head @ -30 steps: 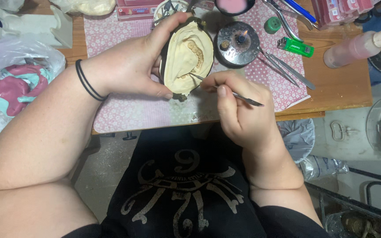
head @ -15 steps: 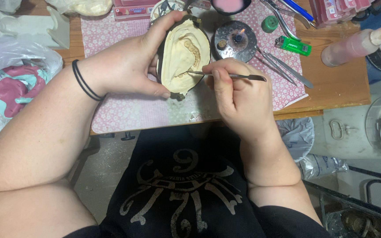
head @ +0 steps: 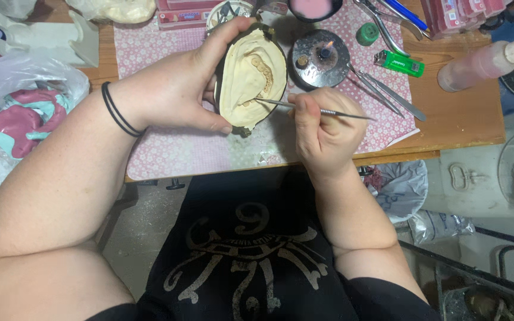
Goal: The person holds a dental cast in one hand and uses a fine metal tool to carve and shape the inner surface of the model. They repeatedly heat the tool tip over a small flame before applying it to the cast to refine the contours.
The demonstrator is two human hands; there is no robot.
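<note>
My left hand (head: 176, 89) grips a dark metal flask holding a cream plaster dental mold (head: 251, 77) with a curved row of teeth, tilted up above the pink patterned mat (head: 168, 148). My right hand (head: 322, 128) pinches a thin metal carving tool (head: 316, 110) like a pen. The tool's tip touches the plaster near the lower end of the tooth row. A black band circles my left wrist.
A small lit burner on a round metal dish (head: 319, 56) sits just behind the right hand. A green lighter (head: 398, 62), several loose metal instruments (head: 388, 92), a pink bottle (head: 477, 62) and a plastic bag with pink and teal material (head: 19, 113) lie on the wooden table.
The right hand has swung the tool from pointing down-right to lying nearly level, and its tip now rests on the mold. The left hand has held the flask almost still.
</note>
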